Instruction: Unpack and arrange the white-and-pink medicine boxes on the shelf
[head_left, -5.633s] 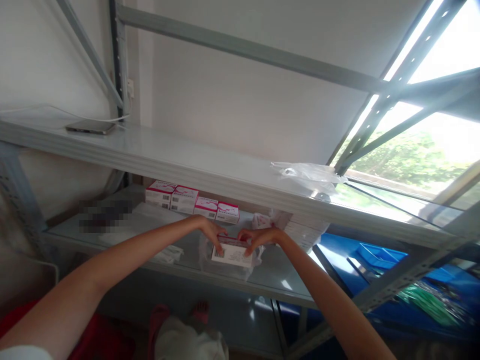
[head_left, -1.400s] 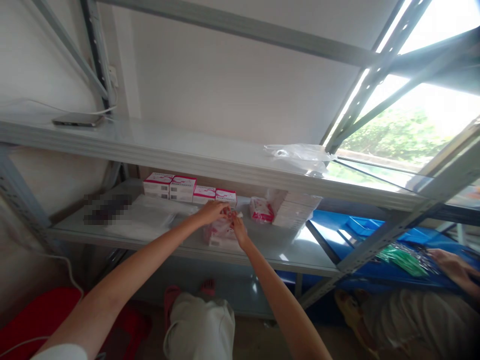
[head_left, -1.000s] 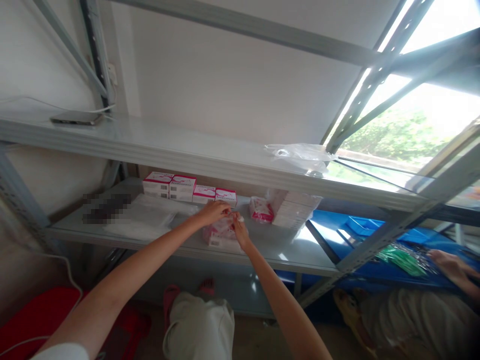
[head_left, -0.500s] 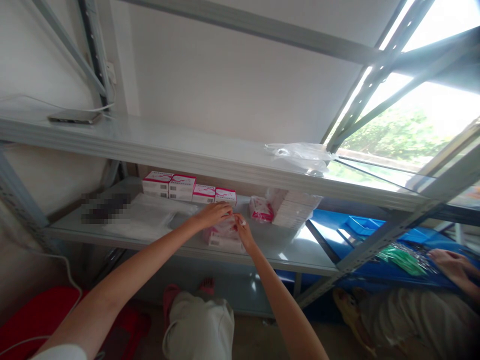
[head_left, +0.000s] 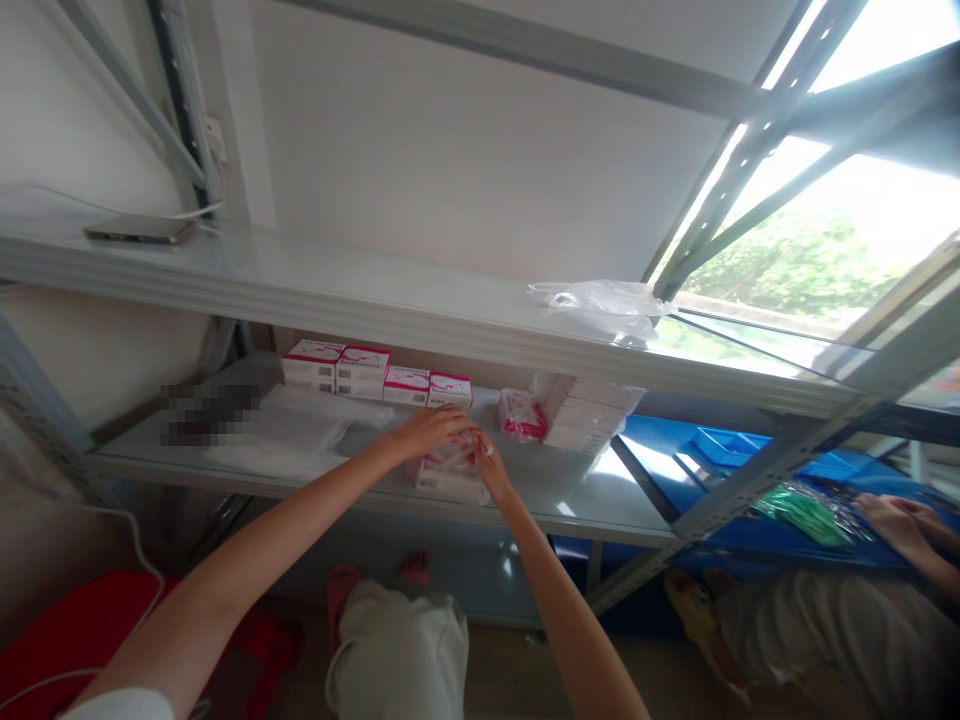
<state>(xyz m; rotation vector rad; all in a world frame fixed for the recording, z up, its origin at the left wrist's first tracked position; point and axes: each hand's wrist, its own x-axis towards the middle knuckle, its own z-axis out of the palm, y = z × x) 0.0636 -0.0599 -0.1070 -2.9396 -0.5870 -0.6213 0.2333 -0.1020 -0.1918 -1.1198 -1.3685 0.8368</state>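
Note:
A clear plastic bag with pink-and-white boxes inside lies near the front edge of the lower shelf. My left hand reaches over it from the left, fingers closed at the top of the bag. Close beside it, my right hand pinches the bag's upper plastic, its fingertips almost meeting the left ones. Both hands partly cover the bag's top. Just behind them stands a row of pink-and-white boxes.
Flat clear bags lie to the left. Rightward sit a wrapped pink box and a bagged stack of white boxes. The upper shelf holds a phone and crumpled plastic. Another person's hands are by green packets.
My hands stay on the bag; the right fingers have shifted slightly and come closer to the left ones. The view has moved a little.

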